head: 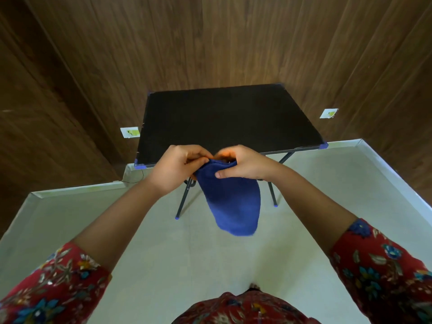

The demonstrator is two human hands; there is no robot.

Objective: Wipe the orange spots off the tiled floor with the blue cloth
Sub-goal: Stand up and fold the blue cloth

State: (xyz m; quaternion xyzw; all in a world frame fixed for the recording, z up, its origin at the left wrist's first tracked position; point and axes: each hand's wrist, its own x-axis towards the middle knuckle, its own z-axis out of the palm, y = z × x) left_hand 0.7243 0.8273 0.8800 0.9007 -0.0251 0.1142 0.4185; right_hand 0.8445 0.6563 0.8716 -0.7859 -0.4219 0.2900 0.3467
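Both hands meet in front of the chest. The left hand pinches the top edge of the blue cloth in curled fingers. The right hand grips the same edge, its thumb lying across the front, and its fingers are hidden behind the fabric. The cloth is soft and nappy. It hangs in a long rounded fold above the floor, and its lower end is blurred. Red floral sleeves are cut off by the frame. Just beyond the hands stands a folding table with a matte black top. Its thin metal legs are partly hidden by the hands and the cloth. The pale tiled floor is smooth, and wood-panelled walls stand at the far side.
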